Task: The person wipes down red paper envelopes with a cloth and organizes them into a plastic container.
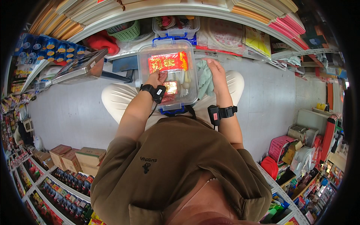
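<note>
A clear plastic storage box (194, 92) with blue handles sits between my bent knees. In it I see a red packet with gold characters (166, 62), a smaller red-and-gold box (170, 87) and a pale round-ended item (185, 85). My left hand (158, 78) is over the box, fingers at the lower edge of the red packet; whether they grip it is unclear. To the right of the box, my right hand (217, 71) has its fingers on the top of a pale green cloth (206, 80), which hangs beside the box wall.
A low shelf ahead holds another clear bin (175, 26), a green basket (125, 32) and plastic-wrapped goods (222, 33). Leftward, a metal-framed panel (81, 67) juts out. Cardboard boxes (90, 159) stand behind left; a pink basket (281, 146) is behind right. Grey floor (264, 92) surrounds me.
</note>
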Motion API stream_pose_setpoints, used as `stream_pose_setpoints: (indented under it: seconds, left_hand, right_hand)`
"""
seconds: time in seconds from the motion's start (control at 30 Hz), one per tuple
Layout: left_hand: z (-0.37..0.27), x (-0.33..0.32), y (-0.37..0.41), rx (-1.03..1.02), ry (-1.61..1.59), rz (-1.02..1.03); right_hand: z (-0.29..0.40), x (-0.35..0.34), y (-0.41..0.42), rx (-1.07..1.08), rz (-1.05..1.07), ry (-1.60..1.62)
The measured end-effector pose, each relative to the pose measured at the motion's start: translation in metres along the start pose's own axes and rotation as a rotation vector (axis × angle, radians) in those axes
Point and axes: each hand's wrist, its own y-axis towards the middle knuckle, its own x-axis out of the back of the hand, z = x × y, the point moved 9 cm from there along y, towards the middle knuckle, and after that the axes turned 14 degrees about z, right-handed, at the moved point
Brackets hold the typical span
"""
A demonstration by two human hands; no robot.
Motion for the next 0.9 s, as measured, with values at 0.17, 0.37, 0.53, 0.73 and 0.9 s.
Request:
stream_pose_setpoints:
  seconds: [0.17,0.37,0.53,0.73,0.9]
  left_hand:
    - [0.006,0.000,-0.015,0.015,0.038,0.003]
    - [-0.013,-0.042,-0.054,-0.073,0.085,0.241]
    - [-0.030,-0.094,-0.096,-0.268,0.216,0.550]
    - [-0.022,-0.157,-0.149,-0.265,0.374,0.710]
    - [-0.023,-0.171,-0.171,-0.264,0.470,0.807]
  right_hand:
    - [0.003,-0.006,-0.001,-0.005,0.000,-0.002]
    - [0.011,-0.007,-0.001,0.068,-0.053,0.016]
    - [0.026,-0.015,0.007,0.170,-0.050,0.121]
    - [0.049,-0.087,0.014,0.305,0.188,-0.253]
    - [0.071,-0.160,-0.015,0.609,0.337,-0.931]
